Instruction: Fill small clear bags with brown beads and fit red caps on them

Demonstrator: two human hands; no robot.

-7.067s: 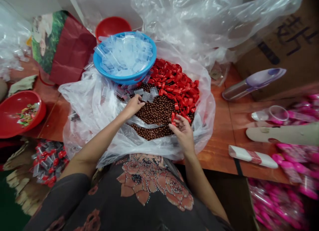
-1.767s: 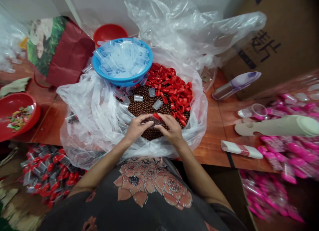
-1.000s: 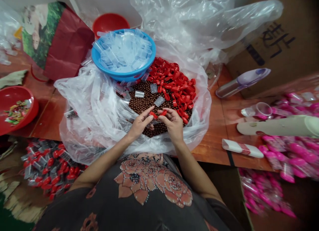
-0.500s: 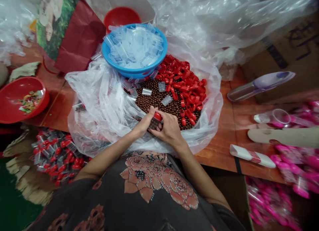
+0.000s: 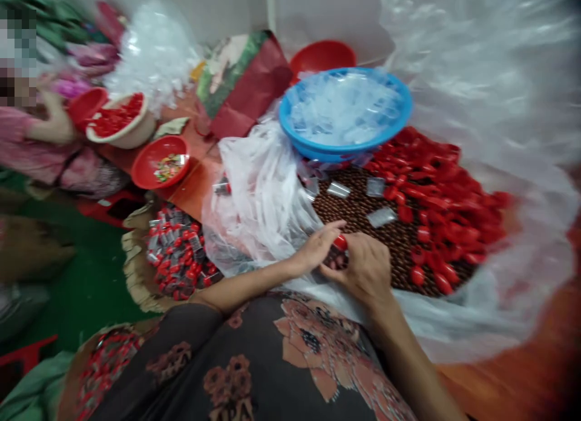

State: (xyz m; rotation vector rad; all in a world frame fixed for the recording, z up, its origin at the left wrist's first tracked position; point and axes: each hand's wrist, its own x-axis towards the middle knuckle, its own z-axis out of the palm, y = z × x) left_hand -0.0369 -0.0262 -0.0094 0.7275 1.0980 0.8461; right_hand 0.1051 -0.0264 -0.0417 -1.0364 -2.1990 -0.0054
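Note:
My left hand (image 5: 318, 248) and my right hand (image 5: 363, 267) meet over a small clear plastic tube (image 5: 338, 256) with a red cap, which is blurred and partly hidden by my fingers. Dark contents show inside it. Just beyond my hands lies a heap of brown beads (image 5: 363, 218) inside a large clear plastic bag (image 5: 258, 197). Red caps (image 5: 436, 191) are heaped to the right of the beads. A few loose empty tubes (image 5: 380, 218) rest on the beads. Above them sits a blue basin (image 5: 345, 94) full of empty tubes.
At the left, a basket of capped tubes (image 5: 179, 251) stands below the wooden table (image 5: 200, 188). A red bowl of sweets (image 5: 160, 162) and a beige bowl of red caps (image 5: 120, 120) stand there. A co-worker in pink (image 5: 49, 149) sits far left.
The whole view has swung and tilted, bringing the co-worker into sight at the left. My hands stay together around the capped tube.

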